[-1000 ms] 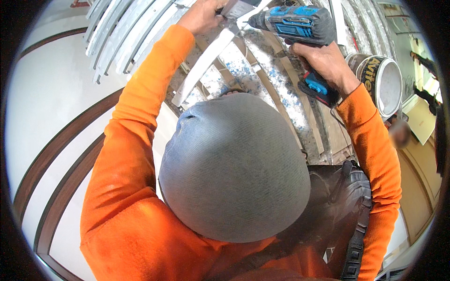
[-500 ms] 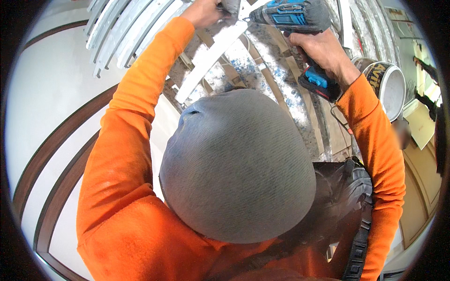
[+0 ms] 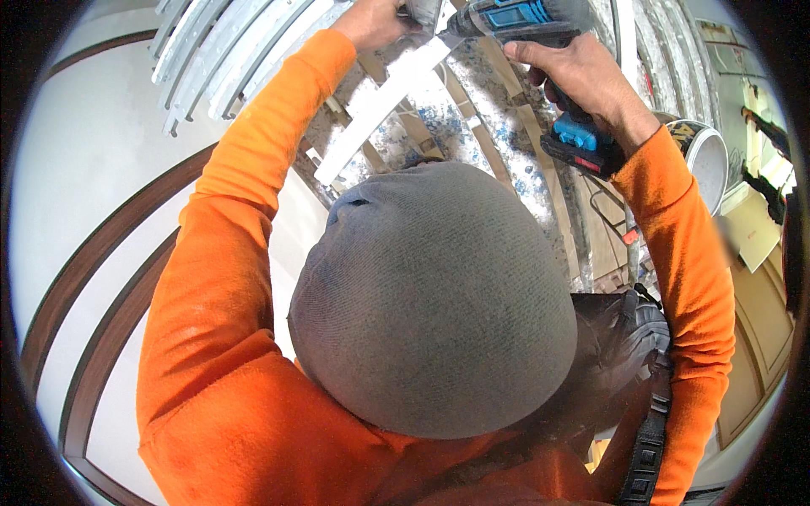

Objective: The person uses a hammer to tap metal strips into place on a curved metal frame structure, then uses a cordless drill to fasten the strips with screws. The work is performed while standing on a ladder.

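Note:
At the top of the head view my right hand (image 3: 595, 80) is closed round the grip of a blue and black cordless drill (image 3: 516, 18). Its battery (image 3: 584, 145) hangs below that hand, and its chuck points left. The drill's front end meets the upper end of a long, narrow white strip (image 3: 384, 110), which slants down to the left. Just left of the chuck, my left hand (image 3: 371, 24) is closed on a grey metal piece (image 3: 425, 12), cut off by the upper edge. The drill's tip and any screw there are too small to make out.
Several pale metal profiles (image 3: 211, 59) lie side by side at upper left. A white bucket (image 3: 707, 169) stands beside my right forearm. Below the strip is a paint-spattered surface with wooden slats (image 3: 472, 118). A grey cap (image 3: 434, 295) covers the middle of the view.
The drill's body has risen slightly at the upper edge, its chuck still at the strip's end. My right hand has shifted a little with it. My left hand has barely moved.

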Tool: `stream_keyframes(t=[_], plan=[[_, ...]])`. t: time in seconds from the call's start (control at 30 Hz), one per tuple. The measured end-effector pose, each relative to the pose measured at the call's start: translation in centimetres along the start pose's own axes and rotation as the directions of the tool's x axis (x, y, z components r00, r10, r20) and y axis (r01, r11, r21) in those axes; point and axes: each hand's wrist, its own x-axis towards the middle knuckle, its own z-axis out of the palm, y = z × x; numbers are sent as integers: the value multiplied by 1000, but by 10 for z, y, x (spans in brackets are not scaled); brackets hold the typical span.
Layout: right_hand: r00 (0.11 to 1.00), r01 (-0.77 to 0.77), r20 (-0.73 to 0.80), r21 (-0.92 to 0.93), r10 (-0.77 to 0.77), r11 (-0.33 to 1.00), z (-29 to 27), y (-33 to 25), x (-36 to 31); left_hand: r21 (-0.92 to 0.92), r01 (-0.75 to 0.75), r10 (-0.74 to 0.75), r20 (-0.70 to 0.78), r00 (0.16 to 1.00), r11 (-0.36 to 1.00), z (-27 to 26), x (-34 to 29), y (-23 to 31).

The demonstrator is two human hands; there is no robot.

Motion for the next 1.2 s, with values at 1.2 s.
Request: stream_keyframes(t=[1.2], plan=[[997, 79, 23, -229, -75, 970, -24, -51, -4, 277, -218, 226, 1, 974, 936, -1, -1, 16]])
